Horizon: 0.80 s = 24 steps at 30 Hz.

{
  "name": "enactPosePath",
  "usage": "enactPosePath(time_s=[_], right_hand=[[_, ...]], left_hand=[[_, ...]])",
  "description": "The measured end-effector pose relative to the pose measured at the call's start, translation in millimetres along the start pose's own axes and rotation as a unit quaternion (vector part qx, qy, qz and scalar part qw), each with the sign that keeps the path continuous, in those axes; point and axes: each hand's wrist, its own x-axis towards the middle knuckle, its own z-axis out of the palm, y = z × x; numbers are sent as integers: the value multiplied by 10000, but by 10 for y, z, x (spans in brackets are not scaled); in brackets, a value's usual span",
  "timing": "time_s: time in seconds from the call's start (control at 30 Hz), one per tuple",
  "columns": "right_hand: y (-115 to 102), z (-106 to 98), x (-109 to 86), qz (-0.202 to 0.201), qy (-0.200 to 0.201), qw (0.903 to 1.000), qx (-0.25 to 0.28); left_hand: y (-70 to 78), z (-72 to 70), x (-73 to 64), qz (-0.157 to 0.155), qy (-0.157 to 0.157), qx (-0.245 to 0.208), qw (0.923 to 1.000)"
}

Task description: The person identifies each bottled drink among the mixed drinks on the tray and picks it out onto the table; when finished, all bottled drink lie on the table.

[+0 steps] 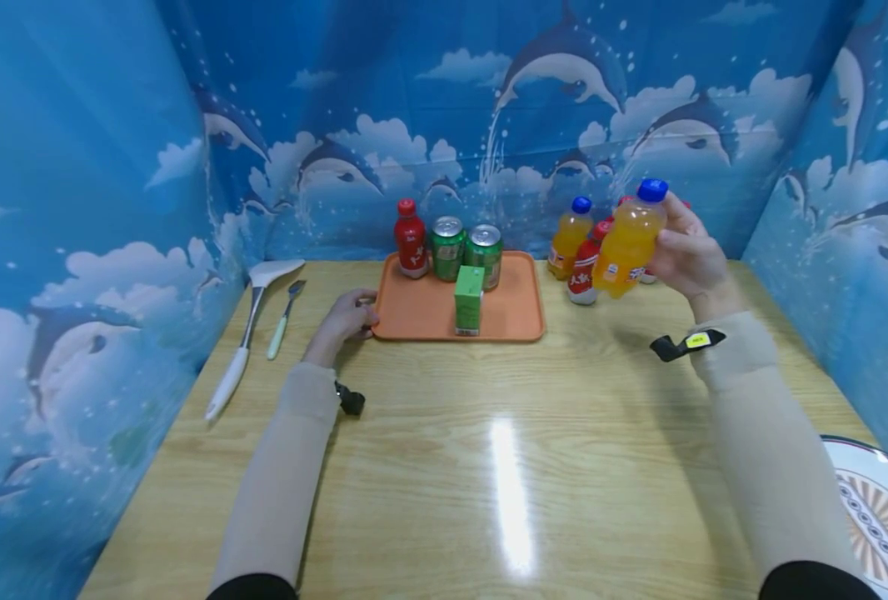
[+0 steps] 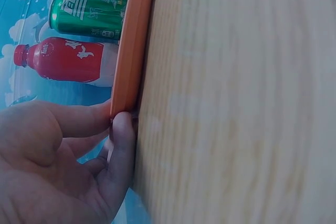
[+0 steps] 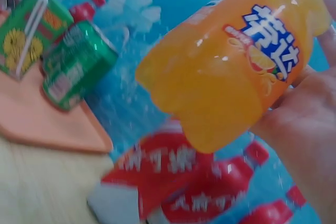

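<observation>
My right hand (image 1: pixel 693 257) holds an orange soda bottle (image 1: pixel 627 250) with a blue cap, tilted and raised above the table at the right. In the right wrist view the bottle's orange label (image 3: pixel 262 45) faces the camera. My left hand (image 1: pixel 348 318) pinches the left edge of an orange tray (image 1: pixel 421 321), its thumb and a finger at the rim (image 2: pixel 128 72) in the left wrist view. On the tray stand a red bottle (image 1: pixel 411 242), two green cans (image 1: pixel 447 254) and, near the front edge, a green drink carton (image 1: pixel 469 302).
Right of the tray stand another orange soda bottle (image 1: pixel 568 242) and several red bottles (image 1: pixel 585 271), partly hidden. A white-handled spatula (image 1: pixel 228 383) and a small fork (image 1: pixel 281 329) lie at the left. A patterned plate (image 1: pixel 886 517) sits at the right edge.
</observation>
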Motion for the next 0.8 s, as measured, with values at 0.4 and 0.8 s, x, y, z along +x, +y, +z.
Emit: enactPosePath(time_s=[0.4, 0.8], right_hand=[[-39, -310, -299, -445, 936, 9940, -353], [33, -435, -401, -564, 2660, 9530, -1336]], left_hand=[[-5, 1, 17, -10, 16, -5, 10000], [-8, -6, 18, -79, -29, -132, 9999]])
